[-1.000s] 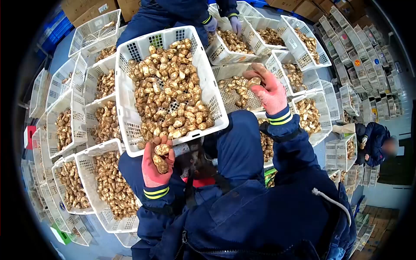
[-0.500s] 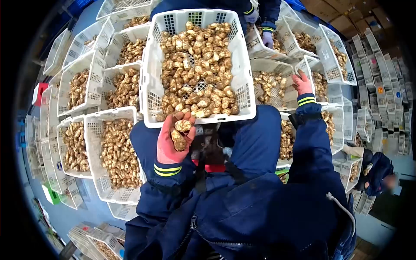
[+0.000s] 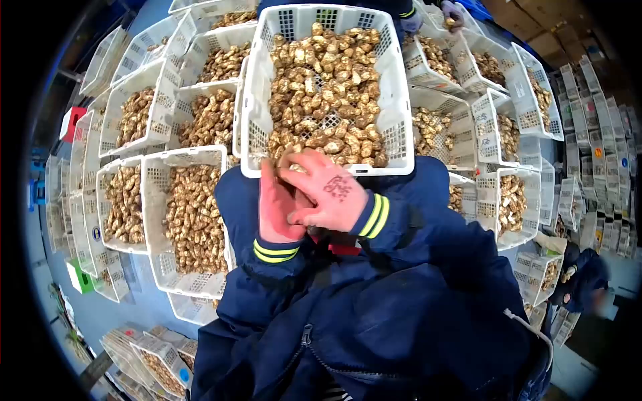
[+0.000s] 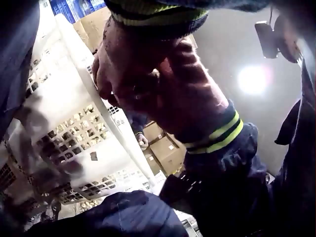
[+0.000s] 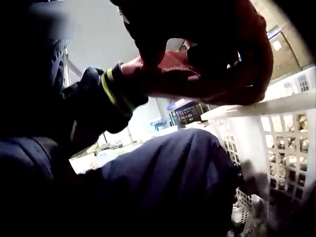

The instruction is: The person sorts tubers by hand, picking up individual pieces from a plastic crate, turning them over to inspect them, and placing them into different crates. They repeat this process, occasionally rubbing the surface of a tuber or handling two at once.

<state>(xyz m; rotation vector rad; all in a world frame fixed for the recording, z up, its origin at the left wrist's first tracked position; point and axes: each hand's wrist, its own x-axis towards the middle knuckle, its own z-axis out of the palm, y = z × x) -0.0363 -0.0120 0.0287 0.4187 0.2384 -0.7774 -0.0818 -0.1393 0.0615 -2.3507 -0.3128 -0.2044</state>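
In the head view my left hand [image 3: 277,210], in a pink glove, is palm up at the near rim of a white crate [image 3: 328,168]. My right hand [image 3: 331,194], in a matching glove with dark writing on its back, lies across it, fingers bent over the left palm. A sliver of a knobbly brown-and-cream tuber [image 3: 298,168] peeks out by the right fingers. The rest of the left palm is covered, and I cannot tell whether the right fingers pinch anything. Behind the hands, more such tubers [image 3: 328,87] fill the crate, which sits at my knees.
More white crates of tubers stand on both sides, such as one at left [image 3: 194,220] and one at right [image 3: 511,200]. Across from me another person's gloved hand [image 3: 453,15] works over crates. Stacked crates [image 3: 602,160] line the right, and another person [image 3: 582,281] sits there.
My right hand held a tuber, moved right with fingers spread over a side crate, then came back over my left hand. The two tubers seen in my left hand are now mostly covered.
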